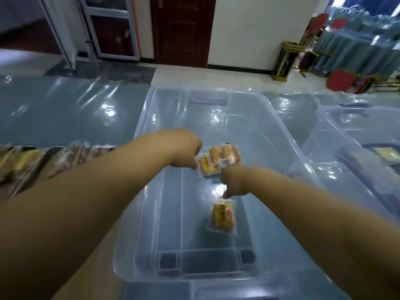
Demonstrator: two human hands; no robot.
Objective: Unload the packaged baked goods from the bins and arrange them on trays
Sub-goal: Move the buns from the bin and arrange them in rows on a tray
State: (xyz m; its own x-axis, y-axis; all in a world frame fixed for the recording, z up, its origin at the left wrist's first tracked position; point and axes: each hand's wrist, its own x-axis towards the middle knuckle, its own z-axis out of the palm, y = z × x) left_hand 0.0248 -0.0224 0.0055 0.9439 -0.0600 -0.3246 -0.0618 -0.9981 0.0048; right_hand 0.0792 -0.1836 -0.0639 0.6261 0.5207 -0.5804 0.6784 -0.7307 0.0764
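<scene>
My left hand point(184, 151) curls closed, pinching a crinkly clear packet of yellow cakes point(219, 159) at its left edge. My right hand point(234, 182) pinches the glossy film corner of a single wrapped cake point(221, 217). Both reach into a translucent, smooth-walled plastic bin point(281, 135). More packaged goods point(32, 163) sit on a tray at left, on shiny plastic sheeting point(65, 113).

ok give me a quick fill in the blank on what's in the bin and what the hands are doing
1. Both hands reach into a clear plastic ____.
2. The left hand holds a pack of ____ cakes.
3. The right hand pinches a single pack by its ____ edge.
4. More packs sit outside the bin, on the ____ side.

Missing words: bin; yellow; top; left
</scene>
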